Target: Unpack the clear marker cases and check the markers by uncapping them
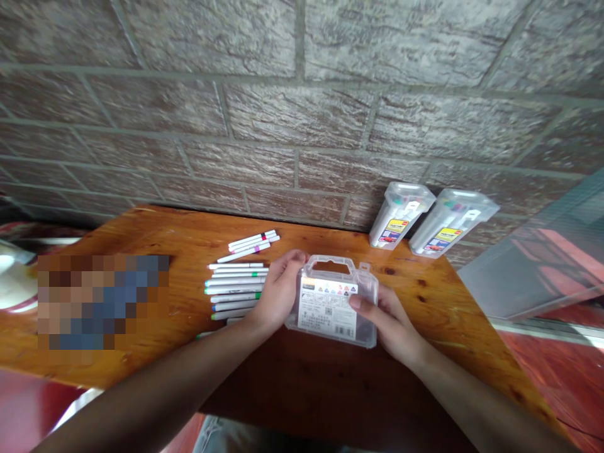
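Note:
A clear plastic carrying case (365, 324) with a moulded handle and a printed white label is held up over the table, its label side toward me. My left hand (282, 286) grips its left edge, fingers mostly behind it. My right hand (389, 318) holds the right side, thumb pressed on the front beside the label. Left of the case, several white markers (233, 290) with green, blue and dark tips lie in a row, partly hidden by my left hand and forearm. Behind them rests a smaller group of white markers (252, 243) with red, pink and purple bands.
Two upright clear cases (389, 217) (446, 223) with markers inside stand at the back right of the wooden table (155, 239). A brick-patterned wall (264, 145) rises behind. A pixelated patch covers the left part. A translucent panel (533, 251) is at right.

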`<state>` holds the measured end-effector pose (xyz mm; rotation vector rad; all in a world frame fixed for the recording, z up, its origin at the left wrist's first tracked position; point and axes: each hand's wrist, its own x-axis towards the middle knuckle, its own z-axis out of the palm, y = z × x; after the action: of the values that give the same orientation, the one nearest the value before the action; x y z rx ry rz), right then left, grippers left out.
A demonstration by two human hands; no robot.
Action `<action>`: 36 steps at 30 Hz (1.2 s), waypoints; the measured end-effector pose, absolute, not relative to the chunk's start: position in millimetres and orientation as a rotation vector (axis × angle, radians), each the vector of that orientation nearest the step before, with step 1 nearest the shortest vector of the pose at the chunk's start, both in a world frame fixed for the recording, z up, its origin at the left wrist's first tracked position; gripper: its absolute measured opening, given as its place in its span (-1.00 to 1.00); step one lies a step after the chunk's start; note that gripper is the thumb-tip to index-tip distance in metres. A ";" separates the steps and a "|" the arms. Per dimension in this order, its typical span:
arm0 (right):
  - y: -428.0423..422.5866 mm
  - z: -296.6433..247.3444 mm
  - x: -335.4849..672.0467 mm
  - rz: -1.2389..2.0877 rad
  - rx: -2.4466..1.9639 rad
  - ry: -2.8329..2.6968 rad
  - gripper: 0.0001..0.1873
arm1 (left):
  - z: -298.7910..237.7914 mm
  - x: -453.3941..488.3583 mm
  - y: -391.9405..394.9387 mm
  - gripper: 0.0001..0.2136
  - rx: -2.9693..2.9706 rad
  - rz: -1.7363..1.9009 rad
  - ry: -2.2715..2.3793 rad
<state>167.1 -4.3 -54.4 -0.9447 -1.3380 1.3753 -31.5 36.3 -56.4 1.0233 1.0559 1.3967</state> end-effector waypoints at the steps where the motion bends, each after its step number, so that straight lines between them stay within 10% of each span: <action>1: -4.2 -54.5 167.2 1.343 -0.959 -1.338 -0.63 | -56.5 -31.3 36.4 -0.73 1.020 1.395 1.052; 17: -3.7 -62.9 171.6 0.816 -0.969 -1.595 -0.53 | -51.1 -30.5 6.3 -0.25 1.743 1.122 0.833; 25: -12.3 -53.8 173.3 0.577 -0.853 -1.937 -0.45 | -47.4 -30.9 18.9 -0.50 1.216 1.234 0.831; 36: 23.4 -58.6 186.6 0.757 -1.051 -1.375 -0.61 | -36.7 -36.4 23.3 -0.37 0.914 1.065 0.781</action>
<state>186.6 23.4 -58.6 -1.0510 -1.3751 0.7570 -36.4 23.3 -36.7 0.9145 0.7805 1.0651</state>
